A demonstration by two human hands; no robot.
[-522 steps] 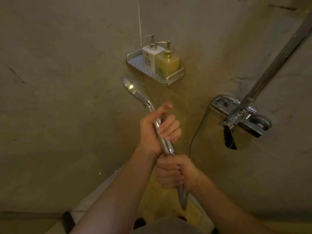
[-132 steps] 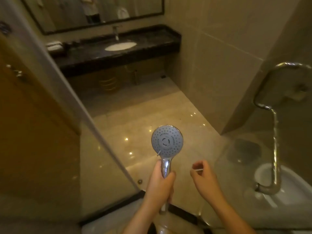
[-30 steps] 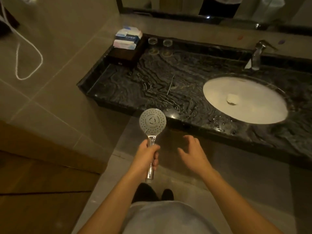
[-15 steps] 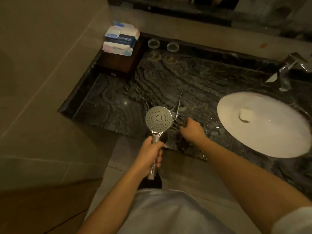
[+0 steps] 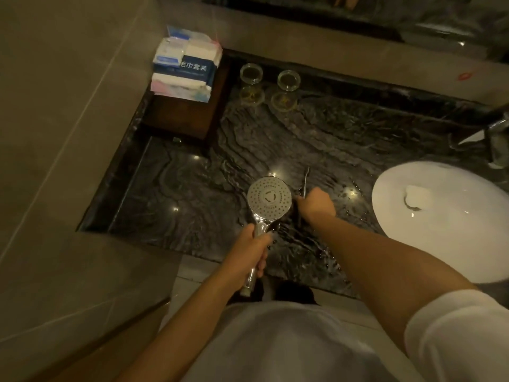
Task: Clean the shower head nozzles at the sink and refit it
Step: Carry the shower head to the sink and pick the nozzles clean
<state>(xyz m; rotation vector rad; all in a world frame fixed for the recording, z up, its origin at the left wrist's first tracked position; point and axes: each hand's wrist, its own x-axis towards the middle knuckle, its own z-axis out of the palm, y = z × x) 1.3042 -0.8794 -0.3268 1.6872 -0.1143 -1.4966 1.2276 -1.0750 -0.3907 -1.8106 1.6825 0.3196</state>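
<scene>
Closer now, the right hand (image 5: 316, 204) pinches a thin tool (image 5: 305, 180) off the surface (image 5: 192, 194); left hand (image 5: 252, 250) clasps the rigid, slick shower head (image 5: 269, 199) by its handle.

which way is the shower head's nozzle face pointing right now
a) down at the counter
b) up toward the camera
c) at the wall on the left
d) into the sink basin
b) The shower head, held by its handle in the left hand, shows its full round nozzle face with the rings of holes to the head camera, over the dark counter and clear of the sink basin.
</scene>
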